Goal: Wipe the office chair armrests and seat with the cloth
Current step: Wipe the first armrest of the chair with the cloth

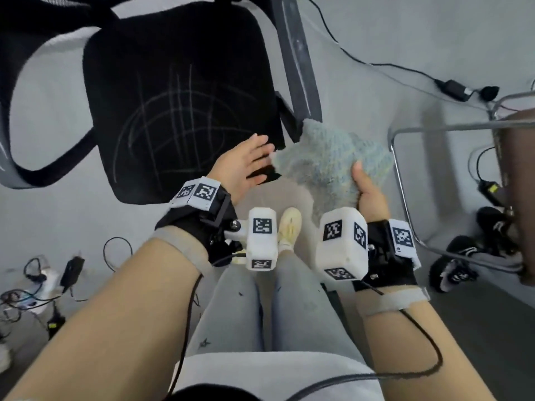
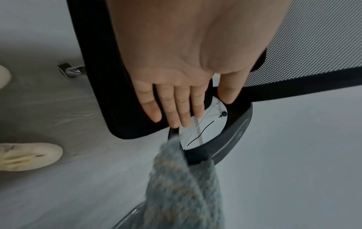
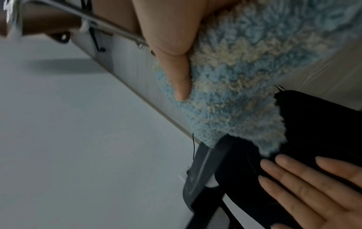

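Observation:
A black office chair seat (image 1: 179,111) with faint chalk-like marks fills the upper left of the head view, its grey right armrest (image 1: 298,68) running along its right side. My right hand (image 1: 367,192) grips a fluffy blue and cream cloth (image 1: 330,157), thumb pressed on top, with the cloth's far end lying on the armrest's near end (image 3: 203,156). My left hand (image 1: 246,163) is open with straight fingers (image 2: 176,105) over the seat's front right corner (image 2: 117,120), just beside the cloth (image 2: 182,186). Whether the left palm touches the seat is unclear.
The chair's left armrest (image 1: 17,169) curves at the far left. A metal-framed chair (image 1: 405,169) stands close on the right, with dark shoes (image 1: 451,267) under it. Cables and adapters (image 1: 451,91) lie on the grey floor. My legs and pale shoe (image 1: 289,227) are below.

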The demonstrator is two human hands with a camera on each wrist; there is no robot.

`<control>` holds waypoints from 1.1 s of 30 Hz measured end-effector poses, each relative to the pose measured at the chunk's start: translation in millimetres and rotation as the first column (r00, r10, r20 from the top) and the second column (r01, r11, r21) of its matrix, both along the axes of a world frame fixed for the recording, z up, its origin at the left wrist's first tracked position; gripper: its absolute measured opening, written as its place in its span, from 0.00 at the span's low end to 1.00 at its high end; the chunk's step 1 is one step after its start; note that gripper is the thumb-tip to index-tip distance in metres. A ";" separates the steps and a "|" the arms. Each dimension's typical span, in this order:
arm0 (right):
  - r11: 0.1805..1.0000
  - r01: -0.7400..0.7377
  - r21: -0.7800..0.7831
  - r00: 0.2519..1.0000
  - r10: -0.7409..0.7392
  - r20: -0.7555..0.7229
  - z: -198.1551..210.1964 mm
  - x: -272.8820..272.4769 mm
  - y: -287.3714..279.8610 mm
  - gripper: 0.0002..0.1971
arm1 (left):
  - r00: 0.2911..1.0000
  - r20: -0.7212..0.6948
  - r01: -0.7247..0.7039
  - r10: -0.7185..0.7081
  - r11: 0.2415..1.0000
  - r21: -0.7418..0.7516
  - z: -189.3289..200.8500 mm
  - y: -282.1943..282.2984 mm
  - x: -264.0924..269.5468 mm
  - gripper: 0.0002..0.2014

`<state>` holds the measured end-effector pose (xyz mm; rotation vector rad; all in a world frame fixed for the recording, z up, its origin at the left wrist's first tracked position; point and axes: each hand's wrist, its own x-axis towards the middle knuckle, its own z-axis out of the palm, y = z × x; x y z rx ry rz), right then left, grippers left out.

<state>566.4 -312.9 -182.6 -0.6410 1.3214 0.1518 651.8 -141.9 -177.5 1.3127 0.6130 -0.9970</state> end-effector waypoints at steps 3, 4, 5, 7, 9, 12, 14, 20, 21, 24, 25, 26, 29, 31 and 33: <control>0.992 -0.112 0.066 0.993 0.113 -0.015 -8.3 -5.7 -23.5 0.34 | 0.999 0.035 0.019 -0.017 0.999 -0.041 -9.5 -19.1 18.5 0.25; 0.987 -0.141 0.080 0.990 0.143 -0.011 -9.9 -8.0 -30.6 0.35 | 0.999 0.045 0.027 -0.024 0.998 -0.055 -12.3 -26.8 23.7 0.26; 0.988 -0.144 0.062 0.989 0.146 -0.021 -13.1 -10.3 -35.8 0.35 | 0.998 0.053 0.039 -0.035 0.997 -0.071 -14.7 -35.0 28.1 0.27; 0.993 -0.120 0.005 0.992 0.120 -0.042 -18.8 -11.0 -42.7 0.27 | 0.996 0.054 0.077 -0.072 0.991 -0.105 -18.9 -49.7 33.9 0.27; 0.995 -0.080 -0.053 0.991 0.074 -0.111 -28.2 -16.0 -47.5 0.40 | 0.995 0.054 0.092 -0.087 0.990 -0.107 -21.8 -59.2 35.5 0.27; 0.993 -0.101 -0.068 0.988 0.092 -0.123 -47.1 -27.1 -50.0 0.55 | 0.998 0.052 0.037 -0.035 0.999 -0.032 -22.2 -59.3 32.2 0.26; 0.990 -0.128 -0.061 0.989 0.122 -0.088 -37.4 -20.4 -41.2 0.53 | 0.997 0.047 0.061 -0.062 0.998 0.024 -20.9 -52.9 23.5 0.25; 0.988 -0.152 -0.038 0.988 0.151 -0.017 -22.9 -10.5 -10.6 0.30 | 0.993 -0.044 0.118 -0.113 0.986 0.118 -28.2 -12.5 -33.3 0.18; 0.988 -0.152 -0.038 0.988 0.152 -0.006 -20.7 -10.2 -5.5 0.27 | 0.989 -0.073 0.136 -0.128 0.984 0.114 -29.8 -4.2 -43.9 0.16; 0.983 -0.172 -0.062 0.985 0.174 0.014 -10.4 -11.1 10.3 0.22 | 0.984 -0.112 0.155 -0.139 0.976 0.153 -35.5 16.3 -71.6 0.14; 0.982 -0.174 -0.074 0.984 0.176 0.014 -5.9 -12.0 15.5 0.21 | 0.984 -0.110 0.157 -0.139 0.972 0.173 -38.1 21.9 -78.2 0.12; 0.979 -0.183 -0.088 0.983 0.185 0.012 -1.8 -12.6 20.4 0.21 | 0.982 -0.116 0.167 -0.148 0.970 0.179 -41.1 27.1 -83.9 0.10; 0.963 -0.192 -0.190 0.981 0.194 -0.009 4.6 -14.8 24.9 0.20 | 0.975 -0.137 0.195 -0.174 0.967 0.165 -44.4 39.8 -97.9 0.05; 0.918 -0.220 -0.329 0.970 0.242 0.026 7.5 -4.9 24.3 0.11 | 0.977 -0.137 0.186 -0.162 0.966 0.180 -44.7 46.3 -105.4 0.05; 0.817 -0.326 -0.476 0.925 0.380 0.019 6.1 12.5 24.8 0.01 | 0.983 -0.107 0.171 -0.152 0.964 0.201 -44.5 49.9 -109.8 0.07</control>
